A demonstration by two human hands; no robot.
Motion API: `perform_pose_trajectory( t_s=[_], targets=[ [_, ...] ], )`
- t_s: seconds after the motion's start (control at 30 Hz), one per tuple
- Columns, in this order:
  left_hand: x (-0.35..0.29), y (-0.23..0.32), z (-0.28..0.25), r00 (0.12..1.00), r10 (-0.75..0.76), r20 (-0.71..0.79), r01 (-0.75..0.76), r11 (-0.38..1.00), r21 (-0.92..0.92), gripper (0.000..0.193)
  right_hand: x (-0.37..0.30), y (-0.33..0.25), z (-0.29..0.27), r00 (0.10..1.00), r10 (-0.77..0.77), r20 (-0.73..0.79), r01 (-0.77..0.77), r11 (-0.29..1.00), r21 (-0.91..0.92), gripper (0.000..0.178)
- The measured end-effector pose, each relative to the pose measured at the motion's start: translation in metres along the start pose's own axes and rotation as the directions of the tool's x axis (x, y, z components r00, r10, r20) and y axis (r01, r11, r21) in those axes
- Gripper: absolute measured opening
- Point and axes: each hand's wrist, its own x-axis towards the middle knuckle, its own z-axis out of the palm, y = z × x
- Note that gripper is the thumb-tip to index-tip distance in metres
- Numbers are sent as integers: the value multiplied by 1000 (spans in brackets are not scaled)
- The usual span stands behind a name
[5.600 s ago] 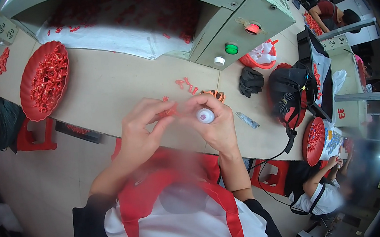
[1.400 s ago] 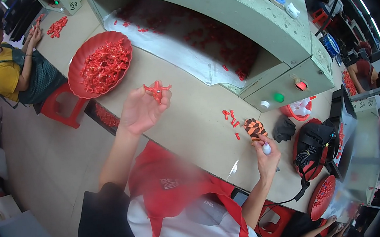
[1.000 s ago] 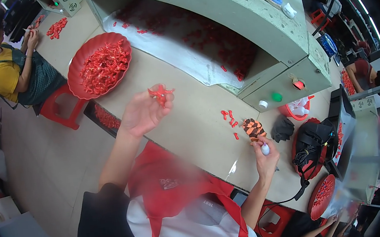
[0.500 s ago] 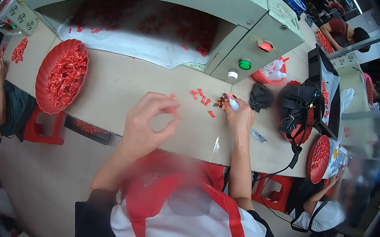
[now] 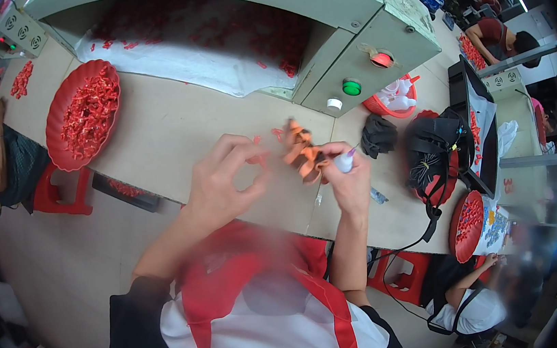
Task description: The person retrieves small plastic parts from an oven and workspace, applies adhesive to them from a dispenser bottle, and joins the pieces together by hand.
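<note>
My left hand (image 5: 221, 180) is curled with thumb and index close together, pinching a small red plastic piece (image 5: 257, 140) at the fingertips. My right hand (image 5: 352, 186) grips a small white squeeze bottle (image 5: 344, 162) with a purple tip. Its fingers also hold an orange and black jointed figure (image 5: 302, 154), which is blurred and reaches toward the left hand. A few small red pieces (image 5: 278, 134) lie on the tabletop (image 5: 183, 123) behind the figure, partly covered by it.
A scalloped red bowl (image 5: 85, 120) heaped with red pieces stands at the left. Ahead is a pale green machine (image 5: 348, 63) with a white-lined opening. To the right are a basket of bottles (image 5: 397, 98), a dark cloth (image 5: 378, 135) and a black bag (image 5: 436, 156). Other people sit on both sides.
My right hand has raised the orange and black figure off the table and swung it left toward my left hand, keeping the bottle. My left hand stays nearly in place.
</note>
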Motion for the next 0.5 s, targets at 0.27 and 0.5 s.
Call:
perform_pose_trajectory(
  t_s=[0.27,0.5],
  targets=[
    [0,10,15,995,99,-8,-96,978,184,38,-4,-10,41,986,140,95,-144,989,38,13],
    [-8,5,28,987,144,-73,-126,971,204,34,-6,12,41,999,1,-51,1,1000,31,17]
  ],
)
